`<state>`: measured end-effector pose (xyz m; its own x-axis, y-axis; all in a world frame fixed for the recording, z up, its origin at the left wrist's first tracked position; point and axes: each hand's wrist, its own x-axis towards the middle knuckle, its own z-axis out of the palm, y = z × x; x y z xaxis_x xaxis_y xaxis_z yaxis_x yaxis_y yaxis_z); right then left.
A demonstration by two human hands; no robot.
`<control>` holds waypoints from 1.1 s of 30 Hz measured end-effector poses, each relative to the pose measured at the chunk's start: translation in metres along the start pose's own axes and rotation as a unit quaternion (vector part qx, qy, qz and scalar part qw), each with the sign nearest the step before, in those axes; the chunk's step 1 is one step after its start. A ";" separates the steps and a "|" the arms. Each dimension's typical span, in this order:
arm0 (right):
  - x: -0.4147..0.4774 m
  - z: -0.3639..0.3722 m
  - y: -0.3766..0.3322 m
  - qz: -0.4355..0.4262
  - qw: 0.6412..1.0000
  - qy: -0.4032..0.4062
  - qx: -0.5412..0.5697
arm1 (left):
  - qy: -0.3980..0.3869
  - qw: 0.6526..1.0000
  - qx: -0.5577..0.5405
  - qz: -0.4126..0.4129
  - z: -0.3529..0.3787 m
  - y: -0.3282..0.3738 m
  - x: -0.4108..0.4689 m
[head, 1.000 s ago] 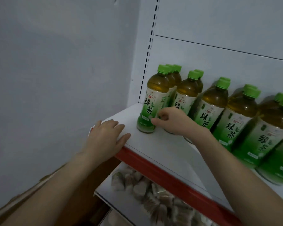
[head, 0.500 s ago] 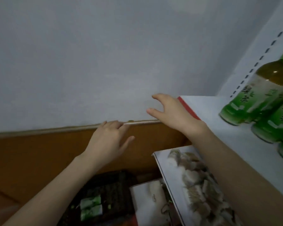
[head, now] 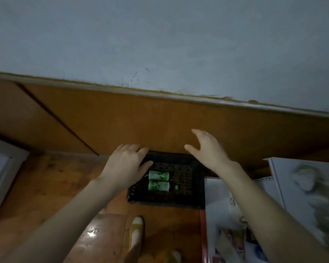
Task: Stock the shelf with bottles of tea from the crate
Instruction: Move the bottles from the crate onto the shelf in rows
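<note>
Bottles of tea (head: 158,175) lie crosswise in the black crate (head: 179,201), below the loose, empty fingers of the left hand (head: 124,164), nearer it than the splayed, empty right hand (head: 207,149).

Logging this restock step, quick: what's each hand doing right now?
Left hand: open, fingers loosely curled, holding nothing.
Right hand: open, fingers spread, holding nothing.

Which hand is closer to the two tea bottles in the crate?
Left. The left hand overlaps the crate at its left edge, just beside the tea bottles; the right hand, fingers spread, sits past the crate's far right corner, farther off. Height above them is unclear.
</note>
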<state>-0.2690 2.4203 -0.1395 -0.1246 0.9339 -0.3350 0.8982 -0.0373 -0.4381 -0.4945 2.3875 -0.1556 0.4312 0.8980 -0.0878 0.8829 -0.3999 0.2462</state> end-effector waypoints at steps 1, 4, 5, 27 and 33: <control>0.008 0.018 0.006 0.011 1.000 -0.019 0.005 | -0.013 1.000 0.004 0.002 0.013 -0.009 0.000; 0.029 0.069 0.030 0.045 0.997 -0.062 0.012 | -0.047 0.999 0.020 -0.002 0.056 -0.029 0.002; 0.035 0.084 0.039 0.056 0.996 -0.071 0.014 | -0.058 0.998 0.016 -0.002 0.071 -0.033 0.005; 0.190 0.488 0.324 0.136 0.966 -0.213 -0.055 | -0.210 0.970 -0.027 -0.118 0.585 -0.128 0.151; 0.232 0.540 0.362 0.111 0.955 -0.263 -0.084 | -0.283 0.954 0.022 -0.093 0.648 -0.151 0.187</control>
<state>-0.2003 2.4318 -0.8260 -0.0775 0.6011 -0.7954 0.9767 -0.1144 -0.1816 -0.4266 2.4971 -0.8350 0.2878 0.7162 -0.6357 0.9552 -0.2622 0.1371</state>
